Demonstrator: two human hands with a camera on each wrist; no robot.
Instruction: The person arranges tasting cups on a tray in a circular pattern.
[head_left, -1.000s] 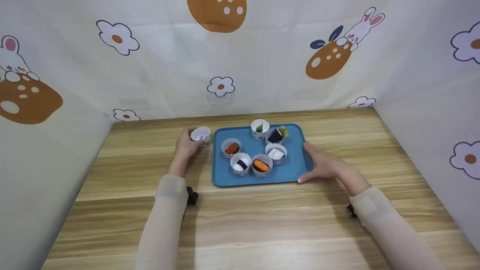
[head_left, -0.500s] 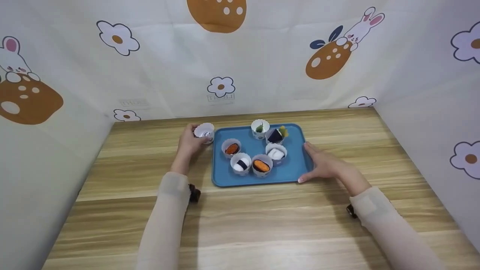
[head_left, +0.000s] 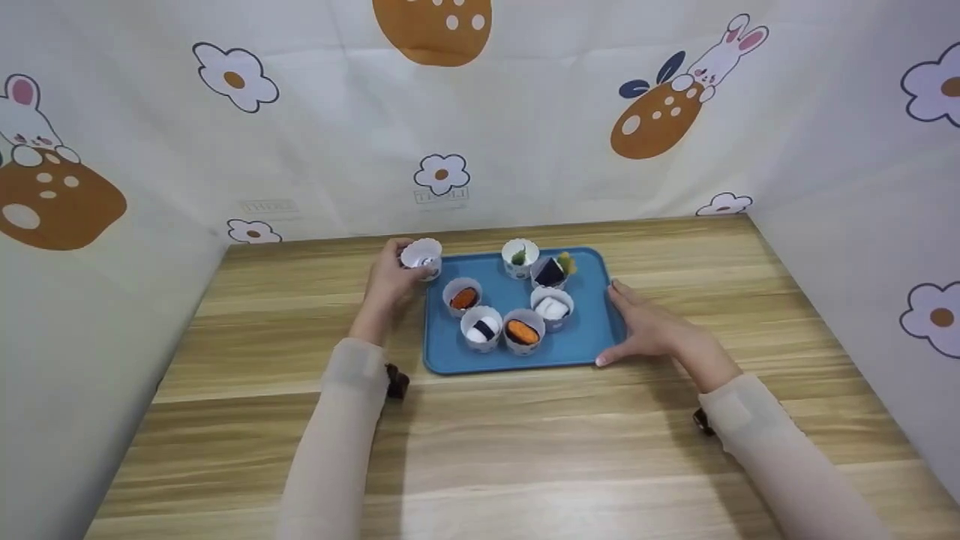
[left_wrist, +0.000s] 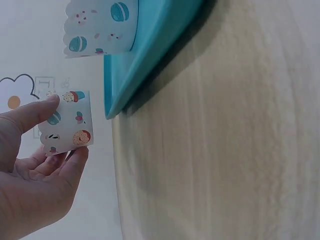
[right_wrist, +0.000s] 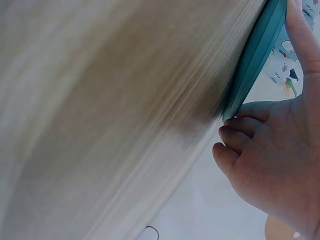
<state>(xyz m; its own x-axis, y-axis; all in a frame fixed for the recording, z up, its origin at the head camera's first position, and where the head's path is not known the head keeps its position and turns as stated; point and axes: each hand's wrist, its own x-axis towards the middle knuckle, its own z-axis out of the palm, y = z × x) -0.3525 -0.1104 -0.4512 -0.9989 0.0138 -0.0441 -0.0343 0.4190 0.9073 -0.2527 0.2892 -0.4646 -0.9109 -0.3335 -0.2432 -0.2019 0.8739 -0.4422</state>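
Observation:
My left hand (head_left: pixel 388 283) holds a white paper baking cup (head_left: pixel 422 250) by its side, thumb on the near wall and fingers around the far one. The left wrist view shows cupcake prints on this cup (left_wrist: pixel 76 122), raised off the table. It overlaps the back left corner of a blue tray (head_left: pixel 480 268). Something small, white and dark sits inside it. At the tray's right side, my right hand (head_left: pixel 652 330) grips the rim, thumb at the front corner and fingers farther back. The right wrist view shows fingertips right at the tray's edge (right_wrist: pixel 252 57).
Several similar cups with sushi-like pieces stand on the tray: an orange-topped one (head_left: pixel 523 331), a white one with a dark band (head_left: pixel 481 328), a red-orange one (head_left: pixel 462 298). A wooden table (head_left: pixel 540 442) lies beneath, and a printed curtain (head_left: pixel 330 135) rises behind it.
My left hand has carried the cup right and toward the back, from beside the tray to over its back left corner. The right hand and the tray stay in place.

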